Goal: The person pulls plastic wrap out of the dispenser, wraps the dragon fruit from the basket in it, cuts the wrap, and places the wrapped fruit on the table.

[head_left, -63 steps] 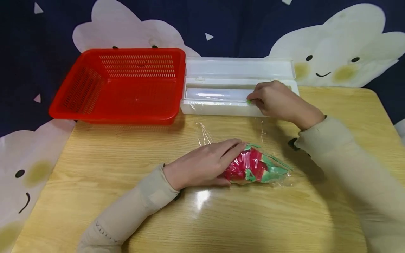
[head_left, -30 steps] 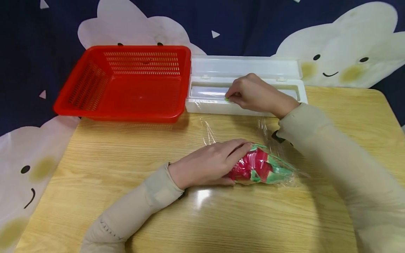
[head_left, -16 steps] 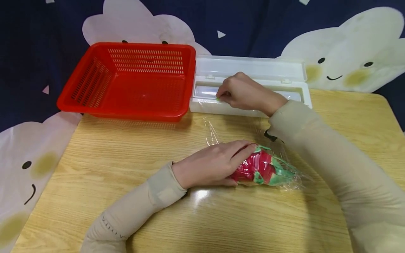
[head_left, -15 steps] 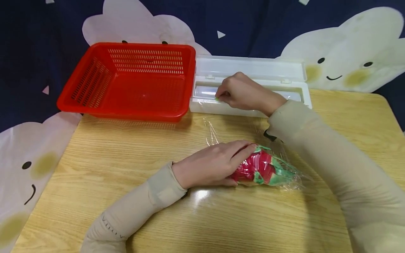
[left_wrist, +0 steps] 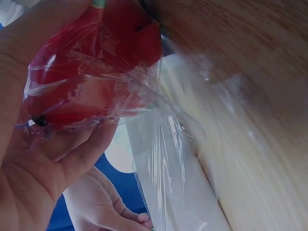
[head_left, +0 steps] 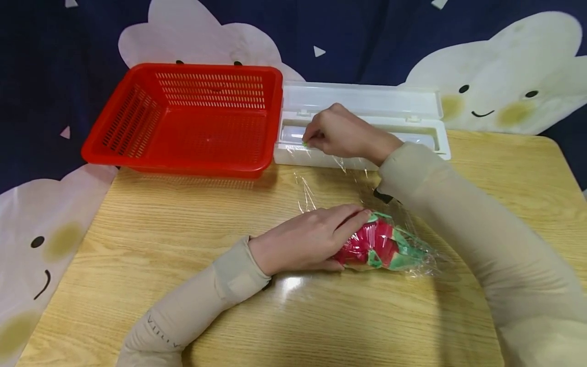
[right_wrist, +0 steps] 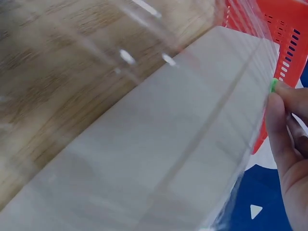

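Note:
On the table, my left hand [head_left: 307, 237] grips a red dragon fruit [head_left: 367, 242] with green scales, its fingers curled over the top. Clear cling film [left_wrist: 159, 159] is wrapped round the fruit and runs back to a white dispenser box [head_left: 295, 157]. At the box's front edge my right hand [head_left: 339, 131] pinches a small green slider [right_wrist: 274, 85] between thumb and fingertips, close to the left end. Inside the box lies the film roll [head_left: 292, 133], partly hidden by that hand. Creased film hangs below the right hand.
A red slotted basket [head_left: 179, 164] stands left of the box, right beside its end. The box's lid [head_left: 362, 99] is raised at the back. Behind the wooden table [head_left: 174, 224] hangs a dark blue cloth with white clouds.
My right hand has slid left with the green slider along the box's front edge, from right of its middle to near the left end. Loose film shows behind it. The left hand keeps its grip.

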Action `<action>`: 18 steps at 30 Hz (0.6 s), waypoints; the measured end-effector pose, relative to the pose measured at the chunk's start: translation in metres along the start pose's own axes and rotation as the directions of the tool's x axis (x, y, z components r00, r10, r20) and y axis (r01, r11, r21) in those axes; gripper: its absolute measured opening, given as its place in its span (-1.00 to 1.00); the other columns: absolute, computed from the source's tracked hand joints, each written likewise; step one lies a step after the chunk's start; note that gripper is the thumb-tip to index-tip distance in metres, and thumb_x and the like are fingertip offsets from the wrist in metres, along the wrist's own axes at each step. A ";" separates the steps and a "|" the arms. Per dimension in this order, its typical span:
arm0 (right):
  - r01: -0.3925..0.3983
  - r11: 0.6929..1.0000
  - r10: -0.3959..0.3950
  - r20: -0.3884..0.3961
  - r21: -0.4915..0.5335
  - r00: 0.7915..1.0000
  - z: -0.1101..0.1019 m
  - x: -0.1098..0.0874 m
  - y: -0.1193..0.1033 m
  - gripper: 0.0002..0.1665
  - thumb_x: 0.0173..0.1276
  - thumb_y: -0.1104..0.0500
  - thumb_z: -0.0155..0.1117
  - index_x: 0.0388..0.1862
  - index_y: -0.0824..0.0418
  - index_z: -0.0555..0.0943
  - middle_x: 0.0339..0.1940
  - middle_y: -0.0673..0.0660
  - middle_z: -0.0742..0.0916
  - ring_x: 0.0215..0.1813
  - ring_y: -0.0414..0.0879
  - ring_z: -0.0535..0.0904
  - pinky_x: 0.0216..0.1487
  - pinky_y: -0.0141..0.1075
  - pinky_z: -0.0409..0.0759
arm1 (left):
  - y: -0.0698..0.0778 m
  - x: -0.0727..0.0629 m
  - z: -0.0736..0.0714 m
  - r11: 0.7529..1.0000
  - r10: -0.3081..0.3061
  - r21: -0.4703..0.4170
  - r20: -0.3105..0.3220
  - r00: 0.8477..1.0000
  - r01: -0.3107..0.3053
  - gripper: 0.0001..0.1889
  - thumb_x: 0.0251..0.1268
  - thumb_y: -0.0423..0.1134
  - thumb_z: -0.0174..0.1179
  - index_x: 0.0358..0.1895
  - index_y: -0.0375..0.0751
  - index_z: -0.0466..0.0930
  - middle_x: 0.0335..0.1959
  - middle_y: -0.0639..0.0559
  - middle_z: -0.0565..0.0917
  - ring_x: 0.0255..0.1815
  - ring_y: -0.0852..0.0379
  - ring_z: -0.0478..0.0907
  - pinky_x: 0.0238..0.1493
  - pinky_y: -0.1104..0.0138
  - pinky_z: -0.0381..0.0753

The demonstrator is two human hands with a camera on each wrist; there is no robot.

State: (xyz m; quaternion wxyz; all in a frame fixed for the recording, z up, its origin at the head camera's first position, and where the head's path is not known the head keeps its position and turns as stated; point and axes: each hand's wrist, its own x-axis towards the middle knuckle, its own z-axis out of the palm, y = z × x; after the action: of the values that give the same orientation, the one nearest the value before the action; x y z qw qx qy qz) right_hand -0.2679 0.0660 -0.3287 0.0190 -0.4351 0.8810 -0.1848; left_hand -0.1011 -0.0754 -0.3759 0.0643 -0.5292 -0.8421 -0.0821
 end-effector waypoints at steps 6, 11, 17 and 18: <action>0.003 1.000 -0.003 -0.009 -0.008 1.000 0.005 0.007 -0.004 -0.81 0.37 0.33 0.30 -0.22 0.25 0.85 -0.27 0.14 0.87 -0.23 -0.06 0.77 -0.01 -0.15 0.76 | 0.000 -0.001 0.000 1.000 -0.001 -0.008 -0.002 1.000 0.001 0.05 0.12 0.14 0.52 0.55 -0.33 0.20 0.47 -0.15 0.44 0.37 0.03 0.57 0.43 0.24 0.59; 0.011 1.000 -0.011 -0.006 -0.012 1.000 0.008 0.016 -0.011 -0.79 0.37 0.34 0.28 -0.21 0.26 0.84 -0.27 0.15 0.87 -0.25 -0.05 0.74 -0.02 -0.15 0.76 | 0.000 0.000 0.001 0.999 -0.002 -0.033 -0.008 1.000 0.002 0.02 0.12 0.09 0.53 0.54 -0.33 0.21 0.45 -0.13 0.45 0.37 0.05 0.56 0.45 0.26 0.57; 0.003 1.000 -0.003 -0.003 -0.012 1.000 0.012 0.026 -0.014 -0.79 0.38 0.32 0.28 -0.19 0.25 0.85 -0.24 0.14 0.88 -0.20 -0.04 0.76 0.02 -0.15 0.75 | -0.002 0.000 0.002 0.999 0.002 -0.033 -0.014 1.000 -0.003 0.03 0.10 0.10 0.54 0.54 -0.33 0.22 0.45 -0.13 0.45 0.36 0.05 0.56 0.44 0.26 0.57; -0.007 1.000 0.007 -0.001 -0.008 1.000 0.012 0.027 -0.014 -0.80 0.38 0.31 0.29 -0.19 0.23 0.85 -0.24 0.13 0.88 -0.19 -0.05 0.77 0.03 -0.16 0.75 | -0.002 0.000 0.002 1.000 0.002 -0.028 -0.013 1.000 -0.003 0.03 0.10 0.10 0.53 0.54 -0.32 0.22 0.45 -0.13 0.45 0.36 0.04 0.56 0.44 0.26 0.57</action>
State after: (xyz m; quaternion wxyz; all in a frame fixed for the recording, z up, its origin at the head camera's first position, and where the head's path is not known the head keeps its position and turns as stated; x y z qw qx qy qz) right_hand -0.2720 0.0338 -0.3315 0.0176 -0.4317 0.8833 -0.1816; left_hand -0.1028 -0.0754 -0.3782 0.0626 -0.5306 -0.8397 -0.0974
